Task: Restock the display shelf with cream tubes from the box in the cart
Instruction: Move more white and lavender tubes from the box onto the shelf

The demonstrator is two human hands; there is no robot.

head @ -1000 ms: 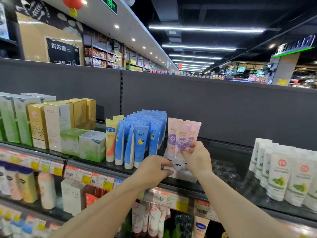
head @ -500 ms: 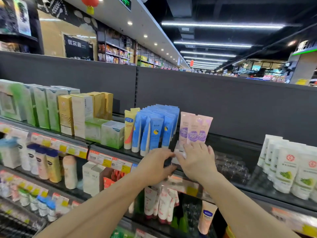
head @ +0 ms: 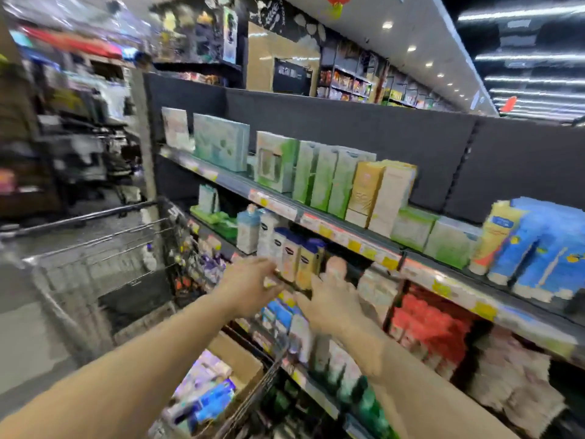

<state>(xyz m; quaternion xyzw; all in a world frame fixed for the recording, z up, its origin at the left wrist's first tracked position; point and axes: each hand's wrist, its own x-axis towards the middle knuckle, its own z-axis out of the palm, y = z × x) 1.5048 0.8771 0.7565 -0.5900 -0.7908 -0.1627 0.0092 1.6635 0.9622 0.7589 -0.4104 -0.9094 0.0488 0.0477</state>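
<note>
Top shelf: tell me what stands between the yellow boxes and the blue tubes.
In the head view, low green boxes and one yellow tube stand between the yellow boxes and the blue tubes.

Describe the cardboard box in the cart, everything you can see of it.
The box is plain brown cardboard, open at the top, sitting in the wire cart at the lower middle of the view. Blurred purple, white and blue packs fill it. The left forearm crosses in front of part of it. Neither hand touches it. Motion blur hides any print.
</note>
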